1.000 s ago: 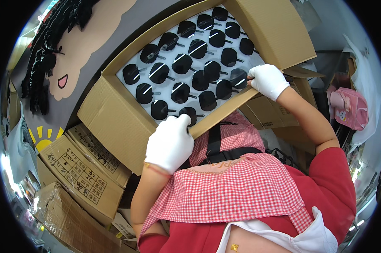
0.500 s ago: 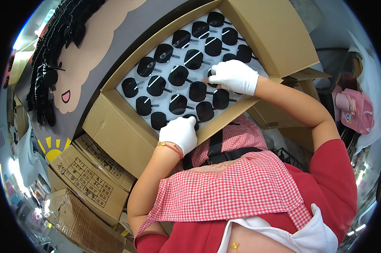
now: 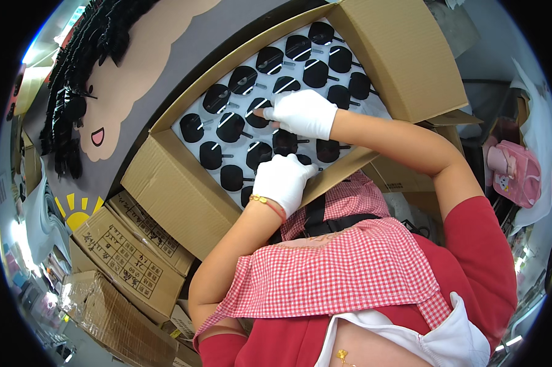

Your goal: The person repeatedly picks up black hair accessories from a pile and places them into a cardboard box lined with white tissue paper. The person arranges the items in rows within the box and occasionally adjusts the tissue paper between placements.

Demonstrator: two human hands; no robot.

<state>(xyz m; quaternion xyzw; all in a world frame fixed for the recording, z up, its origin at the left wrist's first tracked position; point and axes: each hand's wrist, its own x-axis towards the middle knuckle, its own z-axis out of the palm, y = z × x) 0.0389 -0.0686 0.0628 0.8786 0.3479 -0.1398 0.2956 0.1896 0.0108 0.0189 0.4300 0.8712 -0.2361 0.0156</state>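
Note:
Rows of glossy dark rounded lenses, each with a short tab, lie on a white sheet inside an open cardboard box [image 3: 193,92]. My right hand [image 3: 303,115], in a white glove with bare fingertips showing, reaches over the middle rows. Its bent fingers are at the edge of a dark lens [image 3: 259,114]. Nearer to me, my left hand [image 3: 281,185], also white-gloved, bends over the box's near edge. Its thumb side rests by the tab of another dark lens [image 3: 304,160], and the palm hides most of its fingertips. Both hands cover some lenses.
Raised flaps stand at the box's left [image 3: 175,192] and right [image 3: 404,55]. More cardboard cartons [image 3: 126,263] are stacked at lower left. A grey panel with a cartoon face [image 3: 159,79] lies behind the box. A pink bag [image 3: 517,174] hangs at right.
My right hand has moved left across the lenses to the middle rows. My left hand has shifted right and slightly up along the near edge. The box appears slightly shifted in view.

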